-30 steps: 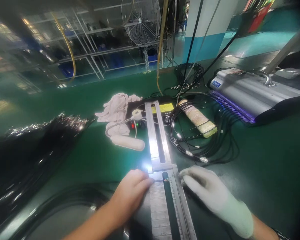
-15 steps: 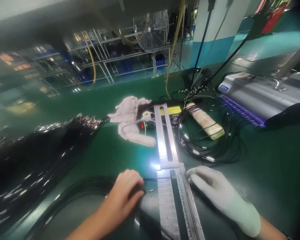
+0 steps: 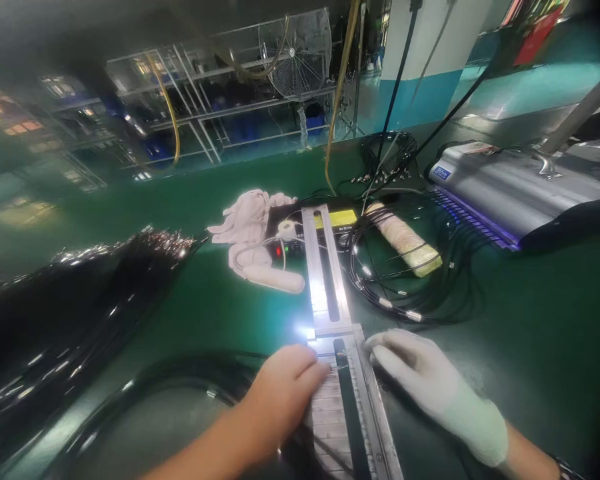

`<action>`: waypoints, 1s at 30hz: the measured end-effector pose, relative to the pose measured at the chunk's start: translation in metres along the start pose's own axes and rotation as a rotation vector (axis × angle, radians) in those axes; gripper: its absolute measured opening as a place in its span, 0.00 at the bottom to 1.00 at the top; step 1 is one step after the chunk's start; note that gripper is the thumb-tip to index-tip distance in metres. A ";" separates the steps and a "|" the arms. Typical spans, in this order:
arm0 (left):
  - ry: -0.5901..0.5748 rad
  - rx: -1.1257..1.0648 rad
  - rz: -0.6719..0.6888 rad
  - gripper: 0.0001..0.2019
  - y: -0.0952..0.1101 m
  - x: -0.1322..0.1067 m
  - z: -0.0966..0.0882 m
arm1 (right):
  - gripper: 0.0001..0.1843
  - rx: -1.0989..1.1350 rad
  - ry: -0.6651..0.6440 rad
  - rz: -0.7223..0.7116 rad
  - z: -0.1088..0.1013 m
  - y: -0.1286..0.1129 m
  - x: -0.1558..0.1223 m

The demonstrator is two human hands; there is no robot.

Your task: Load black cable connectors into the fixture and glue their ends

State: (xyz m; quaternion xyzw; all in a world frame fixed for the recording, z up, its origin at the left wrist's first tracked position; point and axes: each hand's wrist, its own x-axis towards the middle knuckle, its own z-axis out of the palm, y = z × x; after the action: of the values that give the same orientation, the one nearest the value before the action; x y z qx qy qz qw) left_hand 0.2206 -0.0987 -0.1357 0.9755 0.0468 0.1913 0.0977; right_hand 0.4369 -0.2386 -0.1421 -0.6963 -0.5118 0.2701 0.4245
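My bare left hand [image 3: 287,387] is closed at the left edge of a long slotted metal fixture [image 3: 327,400], pinching a thin black cable that reaches toward the fixture's slot. The fingertips rest over the ribbed metal near a bright light spot. My right hand [image 3: 420,370], in a white glove, has thumb and forefinger pressed together against the fixture's right rail. What lies between those fingertips is too small to make out. Looped black cables [image 3: 195,373] lie beside and under my left forearm.
A large bundle of black cables [image 3: 80,320] with shiny ends lies left. Beyond the fixture are white gloves [image 3: 247,220], a black box with a yellow label [image 3: 343,219], a coil of cables [image 3: 380,303] and a wrapped block [image 3: 410,247]. A grey machine with violet light [image 3: 525,190] stands right.
My left hand has moved right and onto the fixture's edge, covering the cable it held. My right hand stays by the right rail. The whole view has shifted slightly.
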 end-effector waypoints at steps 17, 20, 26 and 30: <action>0.001 -0.027 0.128 0.14 -0.003 0.014 0.009 | 0.13 -0.001 -0.019 0.000 0.000 -0.001 0.002; 0.010 -0.087 0.040 0.14 -0.004 0.007 0.011 | 0.13 -0.002 -0.017 -0.002 -0.001 -0.001 0.002; -0.010 -0.065 -0.154 0.18 -0.002 -0.019 0.009 | 0.13 0.005 -0.022 -0.009 0.000 -0.001 0.001; -0.164 -0.358 -0.268 0.18 -0.002 -0.021 0.004 | 0.13 -0.008 -0.019 -0.012 0.003 0.003 0.001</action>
State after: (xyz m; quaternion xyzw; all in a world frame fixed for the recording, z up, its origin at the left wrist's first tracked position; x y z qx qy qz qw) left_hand 0.2031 -0.1005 -0.1475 0.9400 0.1332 0.1018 0.2971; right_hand 0.4365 -0.2369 -0.1465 -0.6923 -0.5210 0.2722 0.4186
